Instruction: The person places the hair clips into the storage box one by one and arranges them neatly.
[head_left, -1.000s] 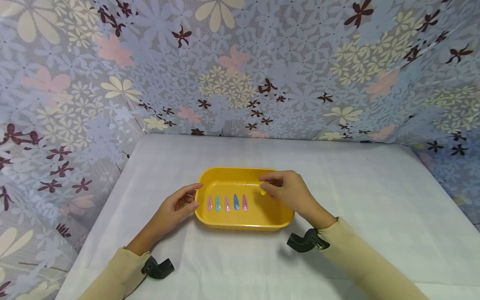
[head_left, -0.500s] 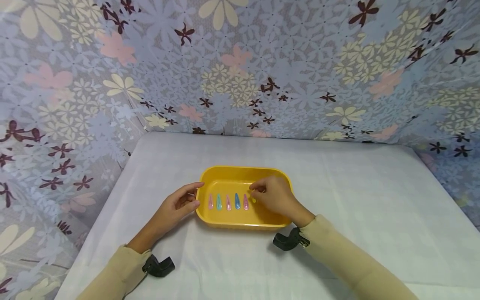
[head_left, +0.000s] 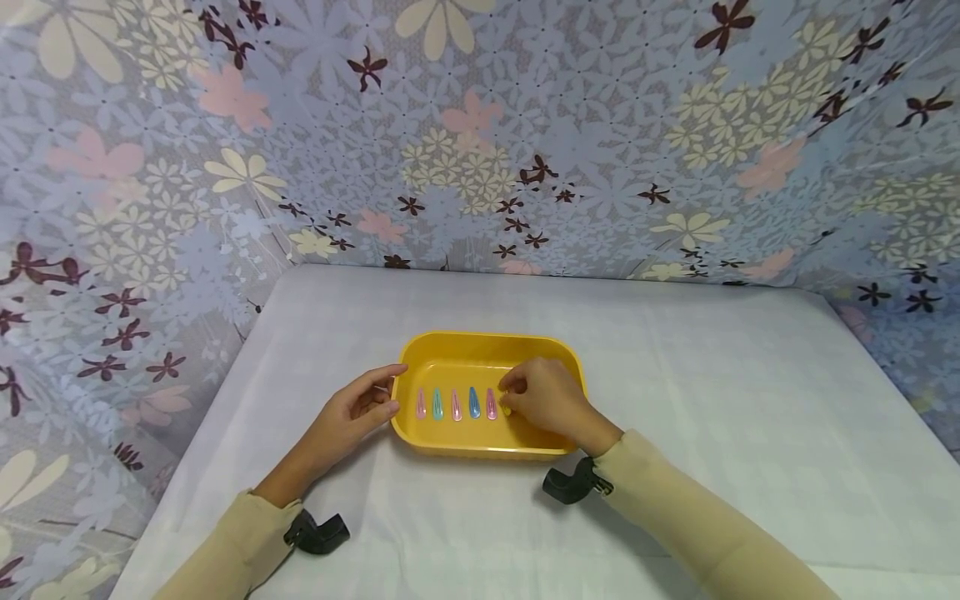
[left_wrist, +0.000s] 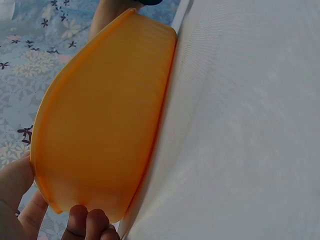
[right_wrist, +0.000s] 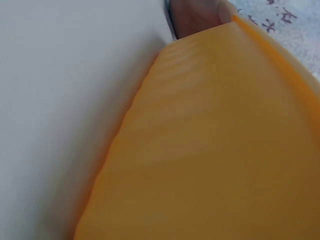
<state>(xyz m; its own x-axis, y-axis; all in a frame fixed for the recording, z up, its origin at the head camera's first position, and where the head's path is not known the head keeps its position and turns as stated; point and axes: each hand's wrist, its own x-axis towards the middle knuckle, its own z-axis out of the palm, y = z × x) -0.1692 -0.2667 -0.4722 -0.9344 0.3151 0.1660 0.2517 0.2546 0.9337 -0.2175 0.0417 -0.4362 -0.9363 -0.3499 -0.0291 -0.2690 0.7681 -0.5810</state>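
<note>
A yellow tray (head_left: 480, 454) stands on the white cloth. Inside lies a row of snap hair clips: a pink clip (head_left: 421, 403) at the left end, a teal clip (head_left: 438, 404), another pink clip (head_left: 456, 405), a blue clip (head_left: 474, 402) and a darker pink clip (head_left: 491, 404). Right of that row my right hand (head_left: 551, 398) pinches a yellow hair clip (head_left: 506, 409), low over the tray floor; the fingers partly cover it. My left hand (head_left: 352, 421) holds the tray's left end, thumb and fingers against its rim and outer wall, as the left wrist view also shows.
White cloth (head_left: 712, 417) spreads around the tray, with a floral curtain (head_left: 480, 133) behind and at the sides. Black wrist cameras sit on the left cuff (head_left: 247, 533) and the right cuff (head_left: 630, 475). In the right wrist view the tray's outer wall (right_wrist: 200, 150) blocks the right hand.
My right hand has moved left and down into the tray with the yellow hair clip, stopping beside the darker pink one. The left hand stays on the tray's end.
</note>
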